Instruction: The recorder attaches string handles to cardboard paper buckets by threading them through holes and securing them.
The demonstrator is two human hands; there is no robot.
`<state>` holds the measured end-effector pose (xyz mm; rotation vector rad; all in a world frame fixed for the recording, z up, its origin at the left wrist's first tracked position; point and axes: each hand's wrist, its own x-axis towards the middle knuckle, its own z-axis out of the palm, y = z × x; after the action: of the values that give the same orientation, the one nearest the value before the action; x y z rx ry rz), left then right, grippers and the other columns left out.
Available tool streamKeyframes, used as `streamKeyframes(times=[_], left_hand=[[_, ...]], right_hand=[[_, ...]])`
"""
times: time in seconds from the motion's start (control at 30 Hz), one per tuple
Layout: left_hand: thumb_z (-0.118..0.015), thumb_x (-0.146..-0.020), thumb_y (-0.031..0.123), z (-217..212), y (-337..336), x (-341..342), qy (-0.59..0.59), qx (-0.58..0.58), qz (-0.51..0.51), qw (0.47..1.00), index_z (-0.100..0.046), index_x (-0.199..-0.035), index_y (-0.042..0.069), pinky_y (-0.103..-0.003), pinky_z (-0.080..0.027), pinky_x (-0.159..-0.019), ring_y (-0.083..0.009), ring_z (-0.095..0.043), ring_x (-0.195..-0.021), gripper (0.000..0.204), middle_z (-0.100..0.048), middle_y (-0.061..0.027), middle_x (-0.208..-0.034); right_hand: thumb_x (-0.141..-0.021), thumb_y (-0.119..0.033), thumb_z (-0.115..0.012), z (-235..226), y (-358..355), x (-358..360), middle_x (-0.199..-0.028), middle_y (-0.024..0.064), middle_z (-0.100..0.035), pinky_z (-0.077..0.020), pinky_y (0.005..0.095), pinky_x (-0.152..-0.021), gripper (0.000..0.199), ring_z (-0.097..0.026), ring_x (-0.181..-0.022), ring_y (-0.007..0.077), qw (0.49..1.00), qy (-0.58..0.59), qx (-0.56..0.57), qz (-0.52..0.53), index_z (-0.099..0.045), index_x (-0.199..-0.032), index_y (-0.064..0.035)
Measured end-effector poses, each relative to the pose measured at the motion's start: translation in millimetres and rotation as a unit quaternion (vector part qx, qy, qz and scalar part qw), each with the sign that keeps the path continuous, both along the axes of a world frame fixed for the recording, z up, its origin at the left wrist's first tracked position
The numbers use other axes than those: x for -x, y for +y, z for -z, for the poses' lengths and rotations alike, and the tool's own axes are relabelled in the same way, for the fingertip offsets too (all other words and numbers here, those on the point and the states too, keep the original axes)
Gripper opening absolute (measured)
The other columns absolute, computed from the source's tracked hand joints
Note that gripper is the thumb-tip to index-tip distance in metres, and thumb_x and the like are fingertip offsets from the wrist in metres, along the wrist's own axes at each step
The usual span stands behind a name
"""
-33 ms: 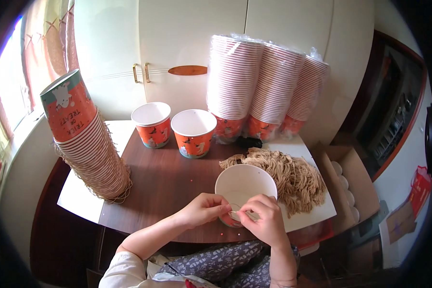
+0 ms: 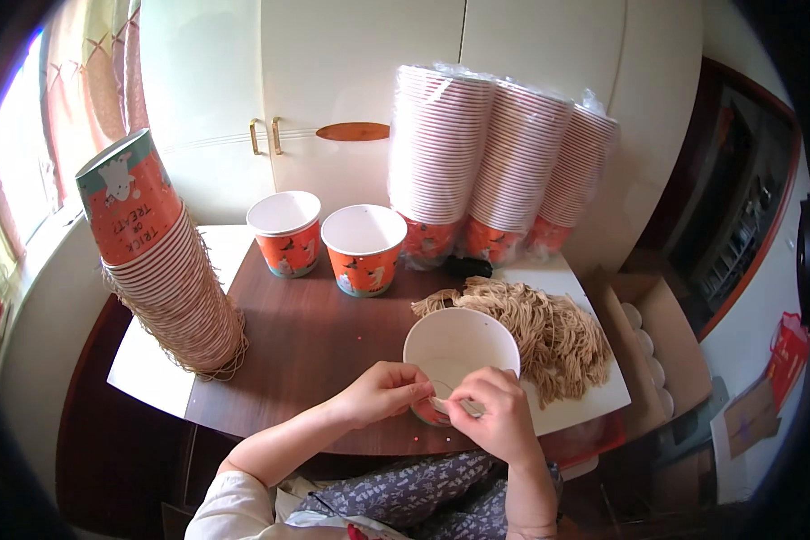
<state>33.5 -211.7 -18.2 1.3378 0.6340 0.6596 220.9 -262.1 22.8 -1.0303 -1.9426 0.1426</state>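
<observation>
An open paper bucket [image 2: 459, 335], white inside and orange outside, stands at the table's near edge in front of me. My left hand [image 2: 389, 394] is closed in a pinch at the near side of its rim. Just to the right, my right hand [image 2: 497, 409] pinches too, its fingertips close to the left ones. A thin pale cord [image 2: 442, 387] runs between the fingertips, partly looped. The fingers cover the bucket's near rim, so how the cord passes through it is hidden. Right of the bucket lies a heap of tan cords [image 2: 540, 333].
Two more orange buckets [image 2: 364, 250] stand behind. A tall, leaning stack of upturned buckets [image 2: 166, 270] with cords hanging round it rises at the left. Plastic-wrapped bucket stacks [image 2: 441, 144] stand at the back right. A cardboard box [image 2: 684, 346] sits beyond the table's right edge.
</observation>
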Motion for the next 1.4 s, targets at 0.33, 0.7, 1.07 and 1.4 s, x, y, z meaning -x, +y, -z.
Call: streamKeyframes(times=[0.33, 0.7, 1.07, 1.4], left_hand=[[-0.055, -0.089, 0.014, 0.6, -1.2, -1.8, -0.021, -0.018, -0.018, 0.999, -0.058, -0.088, 0.0, -0.018, -0.041, -0.056, -0.0033, -0.05, -0.063, 0.014, -0.061, -0.0009, -0.076], [-0.057, -0.086, 0.008, 4.8, 0.6, 0.7, 0.012, -0.092, -0.016, 0.996, -0.057, -0.088, -0.002, -0.021, -0.047, -0.066, -0.0081, -0.057, -0.074, 0.011, -0.061, -0.004, -0.08], [-0.055, -0.087, 0.006, 4.3, -3.1, -3.2, 0.022, -0.164, -0.051, 0.985, -0.052, -0.09, -0.001, -0.022, -0.049, -0.069, -0.0099, -0.06, -0.077, 0.008, -0.063, -0.0068, -0.082], [-0.053, -0.088, 0.016, -6.5, -0.7, 8.2, -0.063, 0.072, -0.006, 0.995, -0.041, -0.102, 0.005, -0.018, -0.03, -0.043, -0.005, -0.045, -0.054, 0.021, -0.055, -0.0027, -0.072]], right_hand=[[-0.07, -0.017, -0.068, 18.9, -8.9, 10.9, -0.075, -0.0042, -0.055, -0.0363, 0.0289, -0.07, 0.009, -0.054, -0.076, 0.0127, 0.978, -0.171, -0.017, -0.117, -0.06, -0.069, -0.014], [-0.07, -0.016, -0.071, 14.3, 3.6, 0.3, -0.072, 0.0052, -0.062, -0.0463, 0.0341, -0.065, 0.012, -0.059, -0.067, 0.0221, 0.993, -0.044, 0.073, -0.079, -0.065, -0.075, -0.0059], [-0.067, -0.014, -0.072, 25.3, 7.4, 8.6, -0.072, 0.0053, -0.062, -0.0476, 0.0331, -0.063, 0.014, -0.058, -0.067, 0.0229, 0.997, -0.006, 0.074, 0.003, -0.066, -0.076, -0.0053], [-0.065, -0.009, -0.071, 27.5, 7.7, 10.5, -0.072, -0.0003, -0.061, -0.0479, 0.0297, -0.06, 0.01, -0.057, -0.067, 0.018, 0.996, -0.074, -0.037, 0.018, -0.066, -0.073, -0.0099]])
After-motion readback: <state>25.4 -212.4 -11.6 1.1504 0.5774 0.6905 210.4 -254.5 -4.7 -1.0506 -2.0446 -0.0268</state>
